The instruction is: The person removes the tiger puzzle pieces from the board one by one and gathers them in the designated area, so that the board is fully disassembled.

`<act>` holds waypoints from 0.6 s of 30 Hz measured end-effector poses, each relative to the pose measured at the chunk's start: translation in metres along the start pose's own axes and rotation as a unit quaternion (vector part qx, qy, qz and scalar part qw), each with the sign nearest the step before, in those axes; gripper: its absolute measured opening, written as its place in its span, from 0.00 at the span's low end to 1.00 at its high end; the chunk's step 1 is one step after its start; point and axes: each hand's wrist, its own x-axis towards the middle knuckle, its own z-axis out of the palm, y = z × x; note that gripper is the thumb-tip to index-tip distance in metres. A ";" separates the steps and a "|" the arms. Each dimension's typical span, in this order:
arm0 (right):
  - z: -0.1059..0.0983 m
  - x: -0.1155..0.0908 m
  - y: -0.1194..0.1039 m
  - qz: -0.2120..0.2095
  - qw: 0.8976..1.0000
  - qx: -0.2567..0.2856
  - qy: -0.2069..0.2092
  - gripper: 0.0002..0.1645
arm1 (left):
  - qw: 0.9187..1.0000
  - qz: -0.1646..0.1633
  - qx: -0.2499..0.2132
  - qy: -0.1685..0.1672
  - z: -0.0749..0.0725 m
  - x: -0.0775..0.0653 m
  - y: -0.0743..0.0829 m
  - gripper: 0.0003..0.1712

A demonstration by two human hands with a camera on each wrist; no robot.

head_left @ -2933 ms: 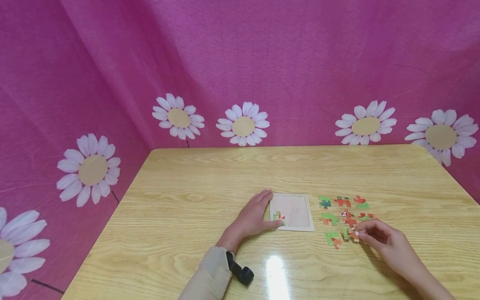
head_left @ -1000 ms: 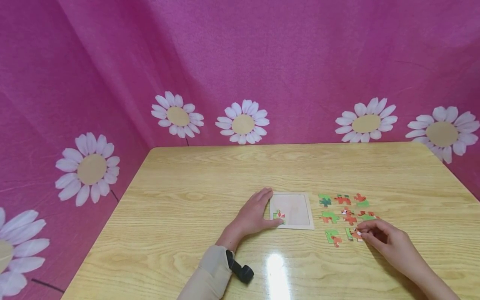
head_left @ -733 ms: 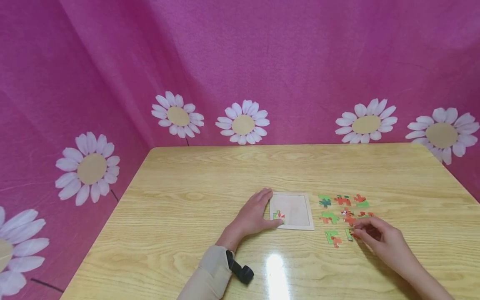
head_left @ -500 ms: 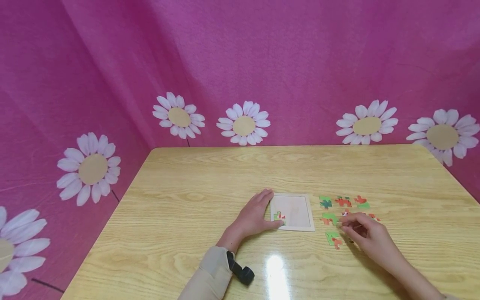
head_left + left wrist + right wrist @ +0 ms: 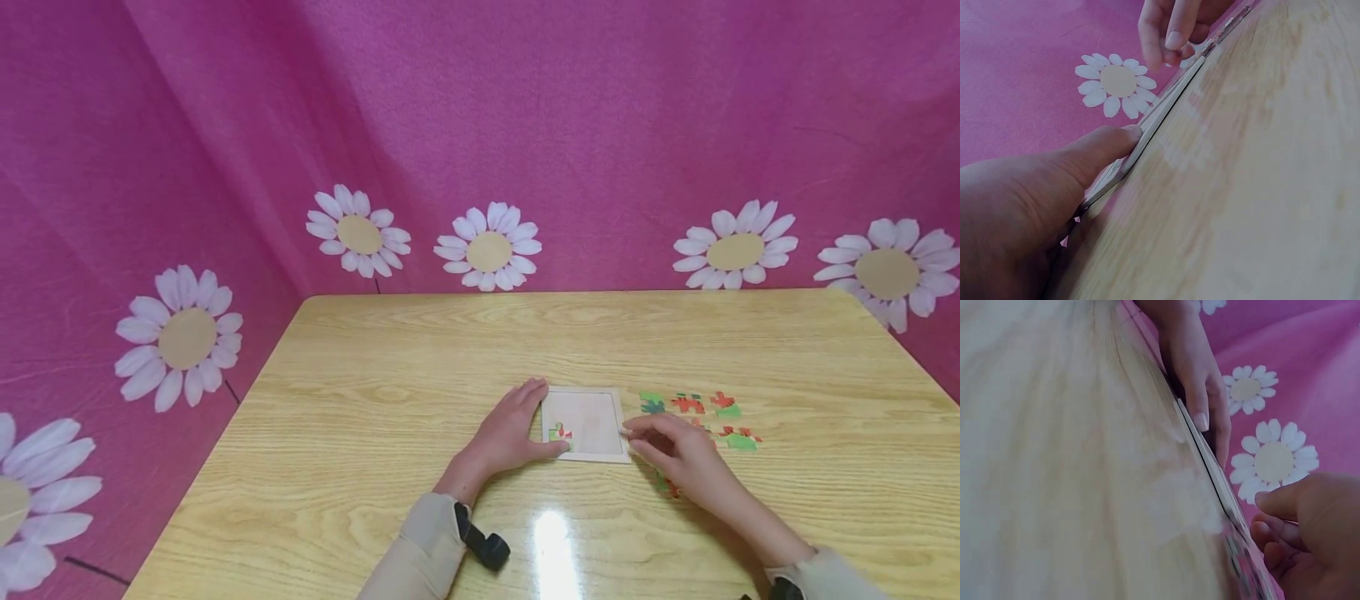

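Observation:
A shallow square wooden puzzle tray (image 5: pixel 624 450) lies on the table in the head view. One green, white and red jigsaw piece (image 5: pixel 559 431) sits in its near left corner. My left hand (image 5: pixel 506 433) rests along the tray's left side, fingers straight at the far corner and thumb over the near rim. In the left wrist view that thumb (image 5: pixel 1107 145) presses on the rim. My right hand (image 5: pixel 678 454) is at the tray's right rim with fingers bent and thumb and forefinger tips apart. No piece shows between them in the right wrist view of this hand (image 5: pixel 1310 531).
Loose jigsaw pieces, among them a red and green one (image 5: pixel 741 439) and a green and teal one (image 5: pixel 652 403), lie right of the tray; my right hand covers some. The wooden table (image 5: pixel 375 375) reaches back to a pink daisy-print curtain (image 5: pixel 600 125).
My right hand first handles an orange and green piece in the near row, setting it down nearby. It then moves left, over the other pieces, to the tray. My left hand stays on the tray.

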 end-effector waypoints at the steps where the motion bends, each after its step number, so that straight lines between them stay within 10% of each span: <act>1: 0.002 0.003 -0.002 0.001 1.000 -0.001 -0.004 0.12 | 1.000 0.000 0.000 0.000 0.000 0.000 0.000 0.53; 18: 0.034 0.041 -0.022 0.019 0.996 0.041 -0.082 0.11 | 1.000 0.003 0.008 0.010 -0.002 -0.002 0.001 0.52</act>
